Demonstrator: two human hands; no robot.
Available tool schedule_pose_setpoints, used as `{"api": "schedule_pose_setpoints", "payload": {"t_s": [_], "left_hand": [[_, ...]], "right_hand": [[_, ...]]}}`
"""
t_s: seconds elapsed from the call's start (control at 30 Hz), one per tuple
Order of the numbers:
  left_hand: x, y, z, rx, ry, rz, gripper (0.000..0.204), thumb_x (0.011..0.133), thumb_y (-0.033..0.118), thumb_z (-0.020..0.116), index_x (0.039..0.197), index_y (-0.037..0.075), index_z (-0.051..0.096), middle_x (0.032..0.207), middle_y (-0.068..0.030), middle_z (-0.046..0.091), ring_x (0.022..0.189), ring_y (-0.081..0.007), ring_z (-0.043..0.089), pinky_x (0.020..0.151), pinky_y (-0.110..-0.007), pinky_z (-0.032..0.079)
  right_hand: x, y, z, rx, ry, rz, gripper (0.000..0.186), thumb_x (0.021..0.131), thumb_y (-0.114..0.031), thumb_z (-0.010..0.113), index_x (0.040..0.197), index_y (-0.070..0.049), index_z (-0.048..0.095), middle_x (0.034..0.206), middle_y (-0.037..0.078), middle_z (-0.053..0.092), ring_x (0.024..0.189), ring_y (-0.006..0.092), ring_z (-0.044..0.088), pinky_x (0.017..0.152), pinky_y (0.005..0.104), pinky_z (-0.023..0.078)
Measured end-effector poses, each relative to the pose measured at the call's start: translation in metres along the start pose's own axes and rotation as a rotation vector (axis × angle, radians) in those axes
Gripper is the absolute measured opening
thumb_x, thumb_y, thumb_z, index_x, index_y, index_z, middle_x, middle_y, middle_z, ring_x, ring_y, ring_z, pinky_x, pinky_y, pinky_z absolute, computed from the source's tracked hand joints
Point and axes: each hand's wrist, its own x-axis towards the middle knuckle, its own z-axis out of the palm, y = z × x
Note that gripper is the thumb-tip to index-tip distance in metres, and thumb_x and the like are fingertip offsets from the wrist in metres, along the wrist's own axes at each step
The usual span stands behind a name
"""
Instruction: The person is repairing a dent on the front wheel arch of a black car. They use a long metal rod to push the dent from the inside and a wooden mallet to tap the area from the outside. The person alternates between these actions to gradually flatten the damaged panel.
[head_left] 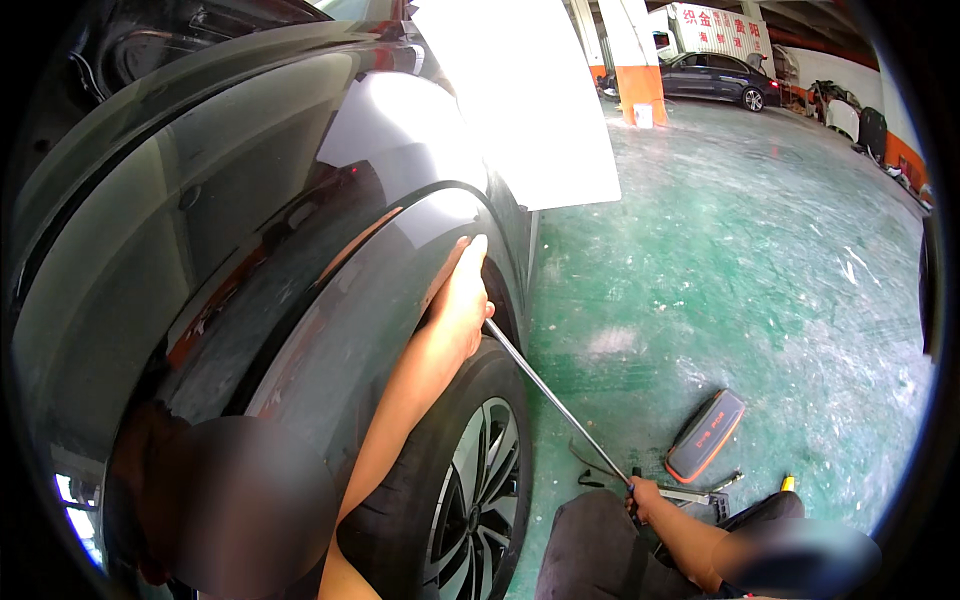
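Head view looks down at a dark car fender (250, 230), where the left hand (458, 300) is pressed against the wheel-arch edge above the tyre (470, 470), fingers curled around the top of a long metal rod (555, 400). The right hand (645, 497) is closed on the rod's lower end by the knee. Just beyond on the green floor (720, 270) lie a dark orange-trimmed case (706, 435) and small tools (700, 492); a parked car (715, 78) stands far off.

Glossy dark grey fender (250, 230) with white glare and orange reflections. Black tyre (400, 500), silver-and-black spoked wheel (480, 470). Silver rod (555, 400). Mottled green floor (750, 260), scuffed white. Black case (707, 435), orange-edged. Orange-and-white pillar (636, 60). Dark blue car (715, 78).
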Motion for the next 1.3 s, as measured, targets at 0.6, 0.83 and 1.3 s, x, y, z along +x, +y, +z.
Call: {"api": "schedule_pose_setpoints", "payload": {"t_s": [0.6, 0.83, 1.3], "left_hand": [[0.001, -0.002, -0.004, -0.151, -0.030, -0.044, 0.021, 0.099, 0.037, 0.064, 0.104, 0.019, 0.055, 0.062, 0.0064, 0.032, 0.050, -0.0083, 0.032, 0.053, -0.029, 0.038], [0.004, -0.001, -0.003, -0.101, 0.009, -0.008, 0.021, 0.098, 0.036, 0.064, 0.094, 0.018, 0.053, 0.060, 0.0067, 0.030, 0.048, -0.0073, 0.030, 0.051, -0.028, 0.036], [0.001, -0.003, -0.002, -0.119, -0.009, 0.005, 0.022, 0.098, 0.036, 0.064, 0.092, 0.018, 0.052, 0.062, 0.0064, 0.031, 0.050, -0.0076, 0.032, 0.050, -0.029, 0.037]], "right_hand": [[-0.031, -0.033, -0.048, -0.058, 0.051, -0.035, 0.021, 0.093, -0.027, 0.056, 0.078, -0.012, 0.054, 0.061, 0.004, 0.043, 0.048, 0.0166, 0.041, 0.044, 0.0359, 0.036], [-0.026, -0.017, -0.020, -0.038, 0.023, -0.001, 0.022, 0.093, -0.029, 0.057, 0.080, -0.011, 0.053, 0.064, 0.006, 0.045, 0.048, 0.0183, 0.042, 0.045, 0.0370, 0.036], [-0.018, -0.032, -0.043, -0.075, 0.041, -0.022, 0.020, 0.092, -0.027, 0.058, 0.080, -0.012, 0.055, 0.065, 0.006, 0.047, 0.048, 0.0176, 0.043, 0.044, 0.0364, 0.038]]}}
